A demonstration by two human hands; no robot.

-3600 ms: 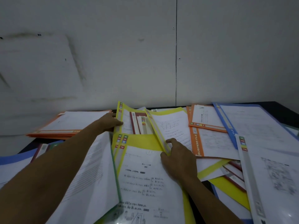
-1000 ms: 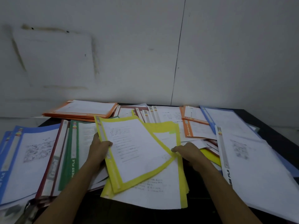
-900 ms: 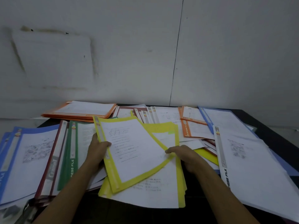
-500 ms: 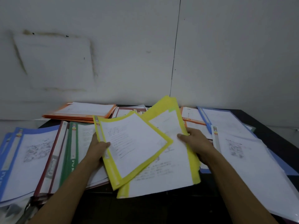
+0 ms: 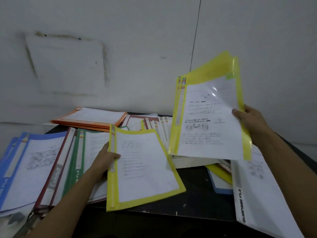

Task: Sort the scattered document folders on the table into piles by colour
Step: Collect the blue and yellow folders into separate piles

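Note:
My right hand (image 5: 251, 123) grips the right edge of a bunch of yellow folders (image 5: 210, 117), held upright in the air above the right side of the table. My left hand (image 5: 104, 160) pinches the spine of a single yellow folder (image 5: 142, 166) that lies tilted near the front edge. An orange pile (image 5: 91, 118) rests at the back left. Blue folders (image 5: 25, 169), a dark red folder (image 5: 54, 170) and a green folder (image 5: 79, 157) overlap at the left. A white folder (image 5: 257, 194) lies at the right.
The black table (image 5: 193, 191) shows bare between the single yellow folder and the white one. More mixed folders (image 5: 154, 124) lie at the back centre, and yellow and blue ones (image 5: 220, 177) under the raised bunch. A white wall stands close behind.
My right hand has lifted the lower yellow folders off the table, up and to the right. My left hand has stayed on the single yellow folder, which now lies lower and alone.

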